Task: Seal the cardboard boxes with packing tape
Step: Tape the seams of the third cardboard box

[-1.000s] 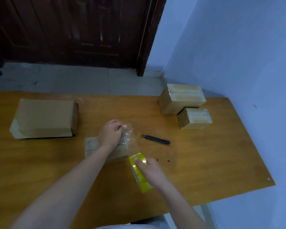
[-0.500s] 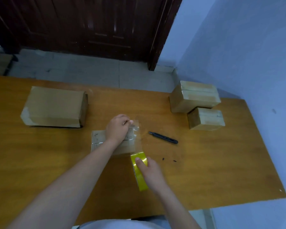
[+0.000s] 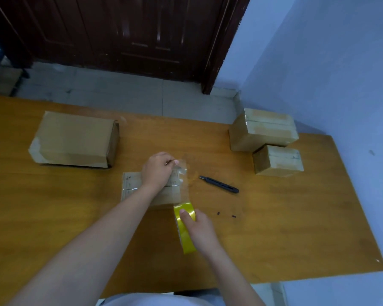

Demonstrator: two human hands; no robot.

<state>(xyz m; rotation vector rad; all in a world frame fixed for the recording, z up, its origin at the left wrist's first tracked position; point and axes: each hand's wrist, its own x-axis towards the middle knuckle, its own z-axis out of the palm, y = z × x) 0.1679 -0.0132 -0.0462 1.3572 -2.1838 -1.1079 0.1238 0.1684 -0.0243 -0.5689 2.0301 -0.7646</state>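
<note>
We find the left hand pinching tape over the small box, the right hand gripping the roll just beside it — slack risks wrinkles, we judge.

The left hand pinches clear tape over a small box on the bench; the right hand grips the yellow roll. A black knife lies just beside.

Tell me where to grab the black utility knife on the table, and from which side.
Likely best: pinch the black utility knife across its long sides at the thicker handle, toward the near-right end, coming from above. It lies flat on the table, slanted, its thin tip pointing at the clear tape strip. The right hand, now gripping the yellow tape roll, is nearest.
</note>
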